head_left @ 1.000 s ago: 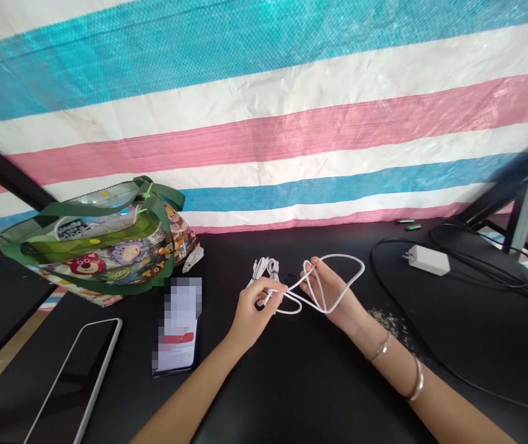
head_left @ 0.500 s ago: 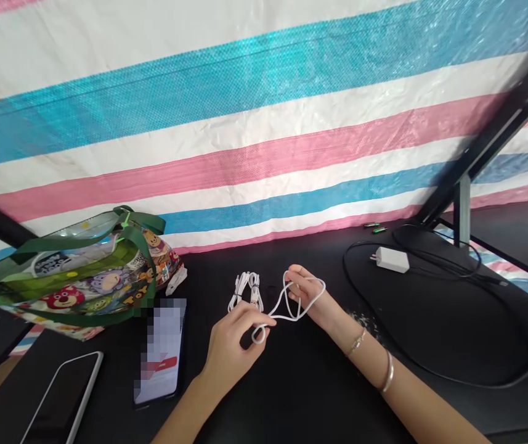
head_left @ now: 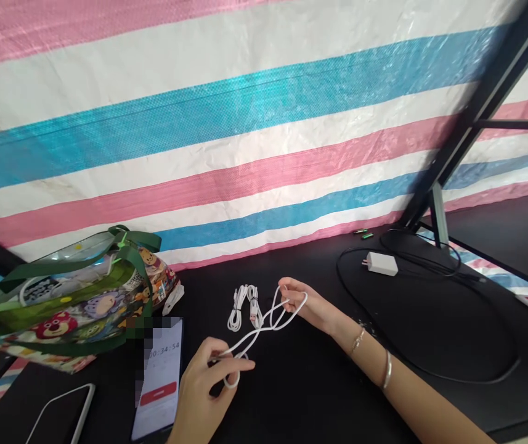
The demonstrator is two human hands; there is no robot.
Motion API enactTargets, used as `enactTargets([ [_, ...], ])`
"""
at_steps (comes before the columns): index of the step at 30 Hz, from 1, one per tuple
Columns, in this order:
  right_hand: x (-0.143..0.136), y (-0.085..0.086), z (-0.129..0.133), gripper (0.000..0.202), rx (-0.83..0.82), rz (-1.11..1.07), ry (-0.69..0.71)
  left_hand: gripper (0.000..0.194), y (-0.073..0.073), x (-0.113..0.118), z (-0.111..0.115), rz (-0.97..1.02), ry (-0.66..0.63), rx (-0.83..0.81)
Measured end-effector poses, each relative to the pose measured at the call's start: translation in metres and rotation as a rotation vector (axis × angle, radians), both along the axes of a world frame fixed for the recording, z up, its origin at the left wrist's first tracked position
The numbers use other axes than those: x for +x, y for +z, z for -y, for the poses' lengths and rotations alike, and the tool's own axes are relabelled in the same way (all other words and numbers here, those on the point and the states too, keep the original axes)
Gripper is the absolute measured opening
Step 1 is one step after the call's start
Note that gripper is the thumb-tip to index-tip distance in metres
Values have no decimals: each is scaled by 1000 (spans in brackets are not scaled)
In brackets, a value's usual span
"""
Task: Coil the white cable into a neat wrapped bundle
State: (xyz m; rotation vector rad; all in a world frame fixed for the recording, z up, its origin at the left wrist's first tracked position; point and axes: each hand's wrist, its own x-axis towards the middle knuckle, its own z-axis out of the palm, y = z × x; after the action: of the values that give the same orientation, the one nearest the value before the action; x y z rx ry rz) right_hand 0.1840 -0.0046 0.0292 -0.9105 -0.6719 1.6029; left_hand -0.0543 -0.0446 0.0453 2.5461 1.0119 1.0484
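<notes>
A loose white cable (head_left: 264, 329) stretches between my two hands over the black table. My left hand (head_left: 212, 377), low in the middle, pinches one end of it, and a small loop hangs below the fingers. At the other end, my right hand (head_left: 304, 303) grips the cable's wider loops between thumb and fingers. Just behind the held cable lie two bundled white cables (head_left: 244, 306), each bound round the middle with a dark tie. A USB plug shows on the right bundle.
On the left stand a cartoon-print bag (head_left: 92, 302) with green handles and two phones, one lit (head_left: 159, 376), one dark (head_left: 60, 419). To the right lie a white charger (head_left: 382, 263), a long black cable (head_left: 430, 375) and green batteries (head_left: 368, 235). Striped sheeting (head_left: 245, 185) hangs behind.
My left hand has moved left and toward me, drawing the white cable out longer between my hands. The bundled cables now show more fully. The view has shifted slightly.
</notes>
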Motion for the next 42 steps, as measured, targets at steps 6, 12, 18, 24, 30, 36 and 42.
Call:
enactTargets([
  [6, 6, -3, -5, 33, 41, 160, -48, 42, -6, -1, 4, -90, -17, 160],
  [12, 14, -4, -8, 30, 149, 413, -112, 45, -5, 14, 6, -96, -19, 213],
  [18, 32, -2, 7, 29, 159, 540, -135, 42, -23, 22, 6, -135, -27, 178],
  [24, 48, -1, 25, 30, 182, 571, -44, 14, -22, 22, 3, -218, -136, 155],
  [30, 59, 8, 36, 26, 213, 593, 75, 14, -16, 19, -4, -249, -167, 198],
  [36, 56, 8, 44, 32, 205, 464, -40, 34, 2, 15, -16, -44, -126, 78],
  [42, 71, -1, 36, 41, 96, 239, -205, 30, 27, -5, -25, 158, 57, -89],
])
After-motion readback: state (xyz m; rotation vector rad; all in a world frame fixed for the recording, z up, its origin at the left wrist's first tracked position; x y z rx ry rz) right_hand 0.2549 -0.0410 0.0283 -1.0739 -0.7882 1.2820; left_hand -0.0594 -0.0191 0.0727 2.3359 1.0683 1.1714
